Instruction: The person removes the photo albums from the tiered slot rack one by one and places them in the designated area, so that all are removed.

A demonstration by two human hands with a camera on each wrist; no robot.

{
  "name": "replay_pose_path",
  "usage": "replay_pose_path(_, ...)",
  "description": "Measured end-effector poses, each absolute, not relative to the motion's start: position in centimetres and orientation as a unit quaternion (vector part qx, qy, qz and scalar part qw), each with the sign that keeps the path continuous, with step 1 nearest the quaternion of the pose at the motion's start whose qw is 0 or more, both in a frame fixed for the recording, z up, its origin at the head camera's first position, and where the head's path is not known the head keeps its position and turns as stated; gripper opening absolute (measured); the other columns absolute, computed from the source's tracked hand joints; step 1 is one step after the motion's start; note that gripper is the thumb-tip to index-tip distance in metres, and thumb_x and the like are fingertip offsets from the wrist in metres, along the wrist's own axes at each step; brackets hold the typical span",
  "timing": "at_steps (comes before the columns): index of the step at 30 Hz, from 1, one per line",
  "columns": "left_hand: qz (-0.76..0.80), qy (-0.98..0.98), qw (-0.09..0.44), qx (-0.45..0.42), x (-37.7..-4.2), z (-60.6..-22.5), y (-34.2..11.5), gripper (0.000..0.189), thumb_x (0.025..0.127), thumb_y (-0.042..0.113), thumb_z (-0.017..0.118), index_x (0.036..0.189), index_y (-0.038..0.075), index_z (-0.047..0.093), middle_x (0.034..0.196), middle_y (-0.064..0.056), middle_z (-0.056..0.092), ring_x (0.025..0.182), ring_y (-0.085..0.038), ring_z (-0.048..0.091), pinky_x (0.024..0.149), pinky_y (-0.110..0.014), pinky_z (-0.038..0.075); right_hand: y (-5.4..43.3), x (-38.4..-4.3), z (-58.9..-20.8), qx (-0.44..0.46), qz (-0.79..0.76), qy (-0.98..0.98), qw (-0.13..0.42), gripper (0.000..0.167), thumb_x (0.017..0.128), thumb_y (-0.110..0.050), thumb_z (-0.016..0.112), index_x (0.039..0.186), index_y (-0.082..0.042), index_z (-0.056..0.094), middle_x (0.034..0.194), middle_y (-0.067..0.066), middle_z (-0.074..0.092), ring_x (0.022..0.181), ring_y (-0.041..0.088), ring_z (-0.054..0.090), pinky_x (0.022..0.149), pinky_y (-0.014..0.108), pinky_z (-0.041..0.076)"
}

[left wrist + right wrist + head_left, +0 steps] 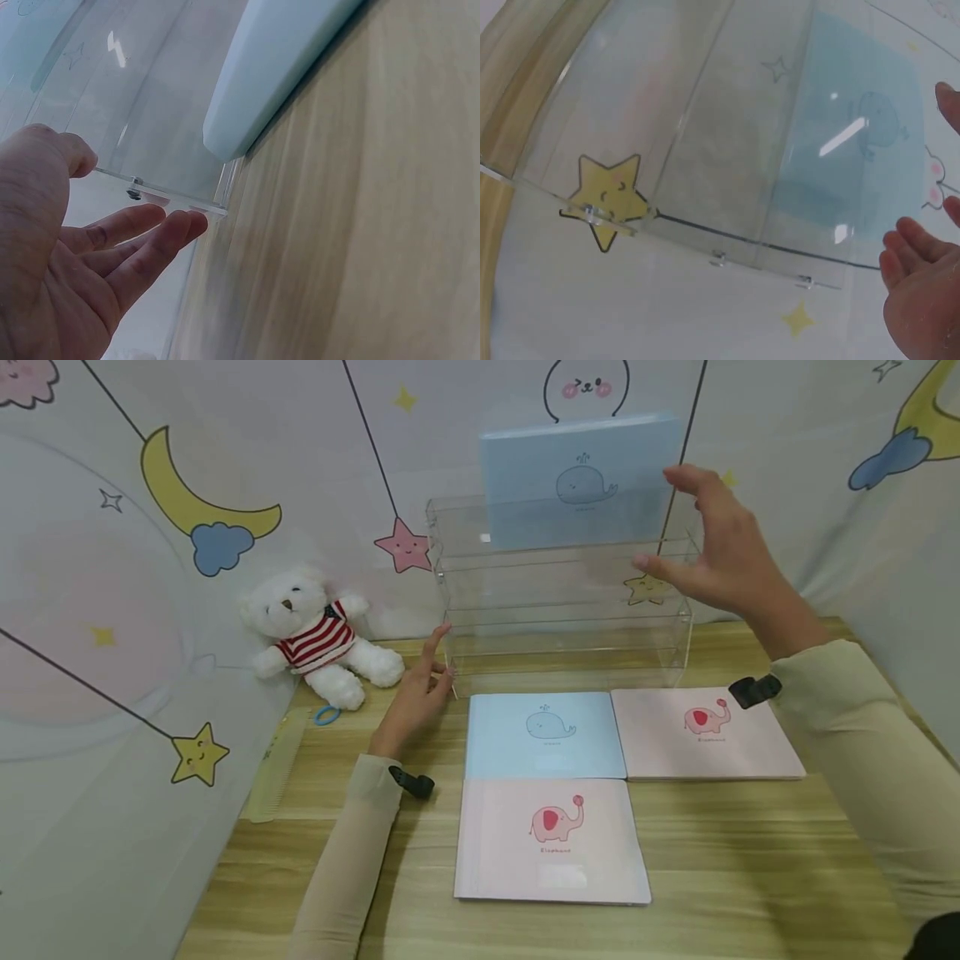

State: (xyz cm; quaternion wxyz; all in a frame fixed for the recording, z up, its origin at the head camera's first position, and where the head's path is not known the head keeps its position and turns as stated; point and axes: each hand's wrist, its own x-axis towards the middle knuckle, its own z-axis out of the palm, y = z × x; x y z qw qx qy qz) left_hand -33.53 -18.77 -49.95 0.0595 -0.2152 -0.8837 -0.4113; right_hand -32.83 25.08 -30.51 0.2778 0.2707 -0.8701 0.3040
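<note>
A light blue whale notebook (581, 485) stands upright in the top of a clear acrylic rack (555, 643), its lower part seen through the clear plastic. Beside its right edge is my right hand (727, 539), thumb and forefinger spread wide. In the right wrist view, a gap shows between these fingers and the notebook. Low on the rack's left side, my left hand (417, 693) rests its extended fingers (146, 262) against the clear panel. Flat before the rack lie another blue whale notebook (543, 743) and two pink elephant notebooks, one at right (667, 735), one nearer (510, 852).
A white teddy bear (318, 627) in a striped shirt sits left of the rack. Near it lie a pale green comb (277, 768) and a blue ring (327, 716). A patterned cloth (315, 435) hangs behind the wooden table (712, 877).
</note>
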Motion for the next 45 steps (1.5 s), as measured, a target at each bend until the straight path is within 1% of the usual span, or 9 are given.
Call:
replay_pose_path(5, -0.412, -0.883, 0.065, -0.217, -33.6, -49.8, -18.8, 0.072, 0.114, 0.024, 0.051, 0.169, 0.05, 0.012, 0.117, -0.02, 0.077, 0.076, -0.027, 0.076, 0.075, -0.041, 0.056, 25.4, -34.1, -30.1, 0.239, 0.3, -0.878, 0.285, 0.098, 0.086, -0.023, 0.087, 0.166, -0.008, 0.034, 0.17, 0.016, 0.042, 0.159, 0.035, 0.039, 0.13, 0.056, 0.034)
replay_pose_path(8, -0.413, -0.881, 0.068, -0.219, -33.6, -49.8, -18.9, 0.072, 0.114, 0.023, 0.051, 0.169, 0.049, 0.013, 0.116, -0.02, 0.077, 0.074, -0.028, 0.075, 0.074, -0.041, 0.055, 25.5, -34.8, -29.8, 0.209, 0.3, -0.888, 0.279, 0.097, 0.089, -0.027, 0.085, 0.168, -0.012, 0.032, 0.173, 0.012, 0.039, 0.161, 0.033, 0.036, 0.133, 0.053, 0.028)
replay_pose_path(13, -0.412, -0.881, 0.067, -0.223, -33.6, -50.0, -18.9, 0.071, 0.114, 0.024, 0.05, 0.17, 0.048, 0.013, 0.114, -0.02, 0.077, 0.075, -0.028, 0.076, 0.074, -0.04, 0.056, 25.7, -36.0, -29.7, 0.178, 0.309, -0.893, 0.274, 0.099, 0.089, -0.031, 0.083, 0.17, -0.019, 0.027, 0.174, 0.011, 0.037, 0.162, 0.032, 0.035, 0.133, 0.057, 0.026)
replay_pose_path(18, -0.411, -0.882, 0.06, -0.222, -33.7, -50.2, -18.8, 0.07, 0.115, 0.025, 0.049, 0.17, 0.048, 0.012, 0.114, -0.02, 0.077, 0.077, -0.028, 0.078, 0.075, -0.04, 0.057, 25.6, -36.8, -29.1, 0.176, 0.321, -0.886, 0.286, 0.101, 0.089, -0.033, 0.083, 0.171, -0.024, 0.024, 0.172, 0.013, 0.04, 0.16, 0.035, 0.038, 0.132, 0.06, 0.026)
replay_pose_path(22, -0.408, -0.884, 0.058, -0.22, -33.7, -50.1, -18.7, 0.071, 0.115, 0.026, 0.048, 0.169, 0.05, 0.01, 0.115, -0.02, 0.076, 0.075, -0.027, 0.077, 0.074, -0.041, 0.057, 25.3, -37.1, -28.4, 0.177, 0.326, -0.883, 0.287, 0.099, 0.091, -0.036, 0.08, 0.171, -0.025, 0.024, 0.171, 0.014, 0.041, 0.16, 0.035, 0.04, 0.132, 0.056, 0.029)
replay_pose_path(28, -0.407, -0.885, 0.058, -0.217, -33.7, -49.9, -18.8, 0.071, 0.115, 0.026, 0.048, 0.169, 0.053, 0.01, 0.116, -0.019, 0.076, 0.074, -0.025, 0.077, 0.074, -0.041, 0.057, 24.5, -37.6, -27.9, 0.158, 0.342, -0.886, 0.272, 0.096, 0.094, -0.036, 0.078, 0.172, -0.027, 0.022, 0.173, 0.01, 0.04, 0.162, 0.03, 0.037, 0.133, 0.047, 0.029)
replay_pose_path(37, -0.4, -0.887, 0.065, -0.22, -33.9, -50.2, -18.8, 0.071, 0.115, 0.027, 0.048, 0.169, 0.051, 0.009, 0.116, -0.019, 0.076, 0.077, -0.026, 0.078, 0.074, -0.042, 0.058, 23.6, -38.8, -27.6, 0.135, 0.365, -0.886, 0.253, 0.092, 0.097, -0.032, 0.077, 0.17, -0.031, 0.022, 0.17, 0.014, 0.045, 0.158, 0.032, 0.044, 0.131, 0.051, 0.033)
replay_pose_path(41, -0.401, -0.886, 0.064, -0.224, -33.8, -50.2, -18.8, 0.071, 0.115, 0.026, 0.048, 0.17, 0.05, 0.009, 0.117, -0.02, 0.076, 0.079, -0.026, 0.078, 0.075, -0.044, 0.059, 23.3, -39.4, -27.9, 0.117, 0.368, -0.887, 0.251, 0.089, 0.098, -0.031, 0.076, 0.169, -0.035, 0.023, 0.164, 0.015, 0.051, 0.147, 0.032, 0.053, 0.123, 0.05, 0.042)
replay_pose_path(45, -0.404, -0.885, 0.064, -0.224, -33.8, -50.2, -18.8, 0.072, 0.115, 0.026, 0.048, 0.169, 0.051, 0.009, 0.117, -0.02, 0.076, 0.078, -0.027, 0.078, 0.075, -0.044, 0.059, 22.9, -39.8, -28.2, 0.096, 0.381, -0.883, 0.259, 0.081, 0.101, -0.031, 0.073, 0.167, -0.037, 0.027, 0.16, 0.014, 0.055, 0.138, 0.032, 0.059, 0.12, 0.047, 0.047)
